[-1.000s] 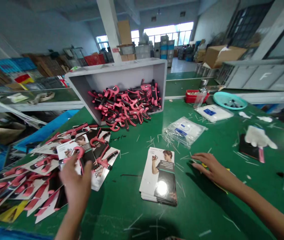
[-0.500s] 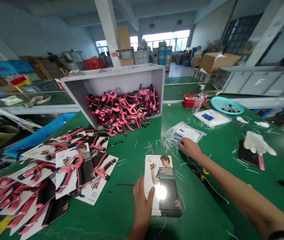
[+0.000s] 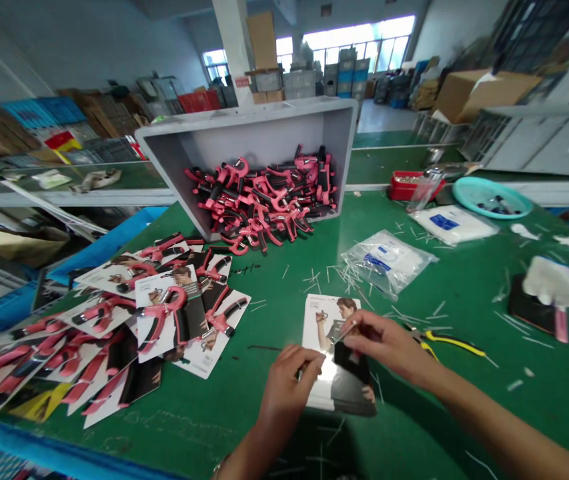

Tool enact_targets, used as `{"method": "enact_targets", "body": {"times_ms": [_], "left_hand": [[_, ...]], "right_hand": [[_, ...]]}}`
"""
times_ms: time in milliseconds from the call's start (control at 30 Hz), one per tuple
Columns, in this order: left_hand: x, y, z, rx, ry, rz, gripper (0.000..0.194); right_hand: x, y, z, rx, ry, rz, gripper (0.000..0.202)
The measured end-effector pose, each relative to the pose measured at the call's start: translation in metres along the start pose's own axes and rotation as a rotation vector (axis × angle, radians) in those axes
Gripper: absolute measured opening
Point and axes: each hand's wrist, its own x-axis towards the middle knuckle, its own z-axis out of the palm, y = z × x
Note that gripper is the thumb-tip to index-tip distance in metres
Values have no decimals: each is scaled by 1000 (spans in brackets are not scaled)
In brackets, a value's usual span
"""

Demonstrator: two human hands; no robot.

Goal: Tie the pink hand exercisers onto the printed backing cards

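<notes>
Glossy printed cards (image 3: 340, 381) are stacked on the green table (image 3: 199, 415); above them the right hand (image 3: 389, 343), earlier at the clear plastic bag (image 3: 389, 263), is now pinched on what seems a thin strip (image 3: 343, 334). Beside it the left hand (image 3: 287, 380) is loosely curled, thumb close to forefinger; whether anything is held cannot be told. With both brought together here, work appears to have been shifted to these cards.

The left grip (image 3: 289, 380) and right grip (image 3: 384, 345) are bare human hands on slim, sleeveless forearms (image 3: 489, 415). A thin band (image 3: 218, 469), blurred, circles the left arm, bottom centre-left.
</notes>
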Motion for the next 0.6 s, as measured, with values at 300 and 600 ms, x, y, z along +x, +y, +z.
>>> {"method": "enact_targets", "body": {"times_ms": [300, 600], "left_hand": [[-7, -21, 4, 22, 67, -101, 21], [6, -50, 14, -63, 183, -276, 32]], "right_hand": [[-3, 33, 51, 526, 138, 207, 25], [-17, 34, 66, 651, 278, 323, 34]]}}
